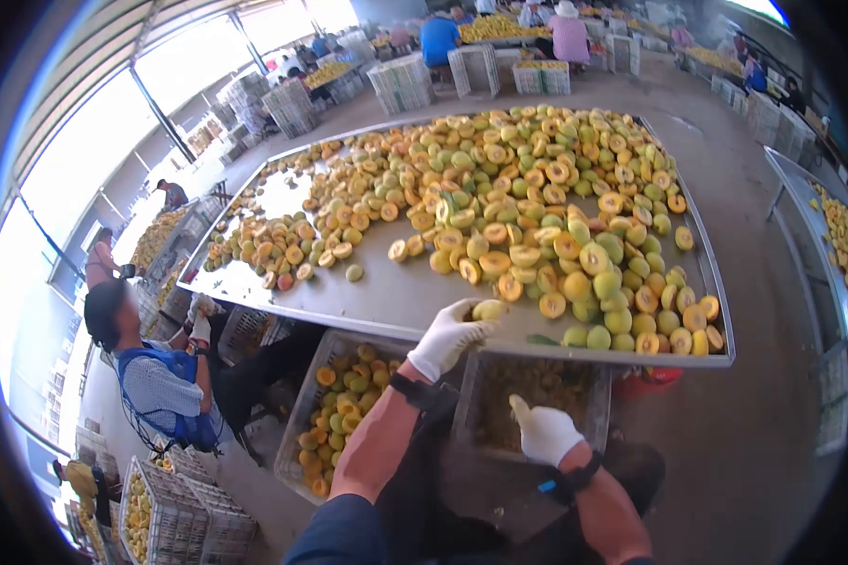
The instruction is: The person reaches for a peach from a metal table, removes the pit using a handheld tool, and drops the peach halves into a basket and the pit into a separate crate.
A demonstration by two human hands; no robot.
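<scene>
My left hand (450, 341), in a white glove, is closed round a yellow-green peach (488, 311) at the near edge of the metal table (386, 282). Over a crate (605, 400) of dark scraps, my right hand (548, 433) is gloved too. One yellow-stained digit points up and left while the other fingers look curled; what they hold, if anything, cannot be made out. Whole and halved peaches (509, 188) lie heaped over the table, many cut faces showing stones or hollows. Below my left forearm, a crate (297, 428) holds more peaches.
A co-worker in a blue vest (165, 386) sits at the table's left side, gloved hands near its edge. Stacked crates (184, 513) stand at lower left. Another metal table (810, 226) is on the right. Further back are people, fruit tables and white crates (400, 85).
</scene>
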